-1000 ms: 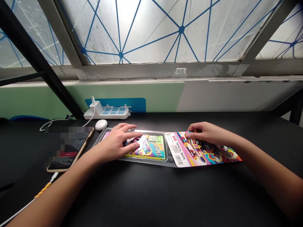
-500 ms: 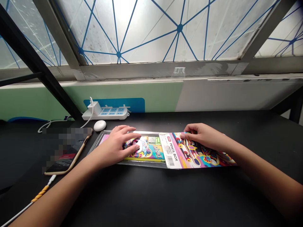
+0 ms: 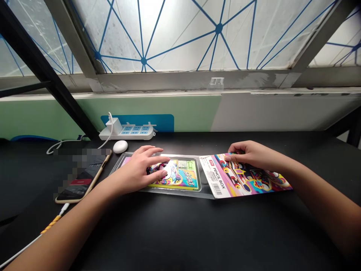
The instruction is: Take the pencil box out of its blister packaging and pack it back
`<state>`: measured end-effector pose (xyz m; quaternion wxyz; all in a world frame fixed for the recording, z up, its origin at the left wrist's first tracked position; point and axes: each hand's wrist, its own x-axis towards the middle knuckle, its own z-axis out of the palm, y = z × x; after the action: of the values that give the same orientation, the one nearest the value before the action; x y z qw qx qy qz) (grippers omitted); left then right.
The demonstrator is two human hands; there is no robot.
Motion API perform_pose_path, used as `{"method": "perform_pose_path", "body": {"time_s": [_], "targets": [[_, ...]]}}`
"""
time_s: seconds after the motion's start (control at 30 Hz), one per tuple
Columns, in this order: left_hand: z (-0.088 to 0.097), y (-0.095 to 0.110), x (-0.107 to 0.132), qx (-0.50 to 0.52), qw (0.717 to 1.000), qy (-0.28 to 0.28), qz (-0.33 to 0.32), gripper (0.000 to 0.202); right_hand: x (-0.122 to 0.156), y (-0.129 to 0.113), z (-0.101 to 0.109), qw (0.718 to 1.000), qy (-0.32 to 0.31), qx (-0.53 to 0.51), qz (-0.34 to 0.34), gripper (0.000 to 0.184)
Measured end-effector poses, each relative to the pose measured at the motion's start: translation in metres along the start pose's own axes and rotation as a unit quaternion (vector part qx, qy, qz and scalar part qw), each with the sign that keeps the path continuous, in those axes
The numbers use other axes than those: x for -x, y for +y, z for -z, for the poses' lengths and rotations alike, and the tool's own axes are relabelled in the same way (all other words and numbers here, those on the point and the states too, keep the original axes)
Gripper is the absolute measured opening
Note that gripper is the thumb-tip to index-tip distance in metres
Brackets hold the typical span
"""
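A colourful pencil box (image 3: 180,175) lies in a clear plastic blister tray (image 3: 203,190) on the black desk (image 3: 180,233). My left hand (image 3: 139,171) lies flat on the box with fingers spread. To the right lies the printed backing card (image 3: 245,180) marked "PENCIL BOX". My right hand (image 3: 254,154) rests on the card's far edge, fingers curled and pinching it.
A phone (image 3: 81,178) on a cable lies at the left. Behind it sit a small white oval case (image 3: 120,146) and a white power strip (image 3: 128,131) against the green wall panel. A black diagonal frame bar (image 3: 42,64) rises at the left.
The backing card slid left over the tray's right end half a second ago, then moved back right with my right hand. My left hand stayed on the pencil box.
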<state>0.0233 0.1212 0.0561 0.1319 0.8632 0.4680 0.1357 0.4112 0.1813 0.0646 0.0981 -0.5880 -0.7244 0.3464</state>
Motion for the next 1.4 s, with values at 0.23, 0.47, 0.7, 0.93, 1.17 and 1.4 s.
{"method": "perform_pose_path", "body": {"time_s": [0.23, 0.47, 0.7, 0.93, 1.17, 1.4], "targets": [[-0.001, 0.001, 0.001, 0.008, 1.0, 0.01, 0.007, 0.047, 0.005, -0.001, 0.002, 1.0, 0.004, 0.021, -0.003, 0.052], [-0.007, 0.004, 0.0, 0.034, 0.999, 0.016, 0.024, 0.045, 0.006, -0.017, -0.029, 0.999, 0.027, 0.027, 0.019, 0.046], [-0.005, 0.039, 0.003, 0.282, 0.958, 0.042, 0.02, 0.033, 0.014, -0.033, -0.056, 0.998, -0.011, 0.006, 0.055, 0.047], [0.001, 0.017, -0.001, 0.456, 0.857, 0.232, 0.059, 0.022, 0.01, -0.017, -0.027, 0.998, -0.043, 0.029, 0.04, 0.047], [-0.016, 0.014, -0.007, 0.473, 0.829, 0.284, 0.094, 0.046, 0.012, -0.002, 0.003, 0.991, -0.136, 0.002, 0.02, 0.045], [-0.025, 0.027, -0.004, 0.455, 0.808, 0.352, 0.127, 0.049, 0.013, -0.015, -0.011, 0.997, -0.038, 0.072, 0.01, 0.064]]}}
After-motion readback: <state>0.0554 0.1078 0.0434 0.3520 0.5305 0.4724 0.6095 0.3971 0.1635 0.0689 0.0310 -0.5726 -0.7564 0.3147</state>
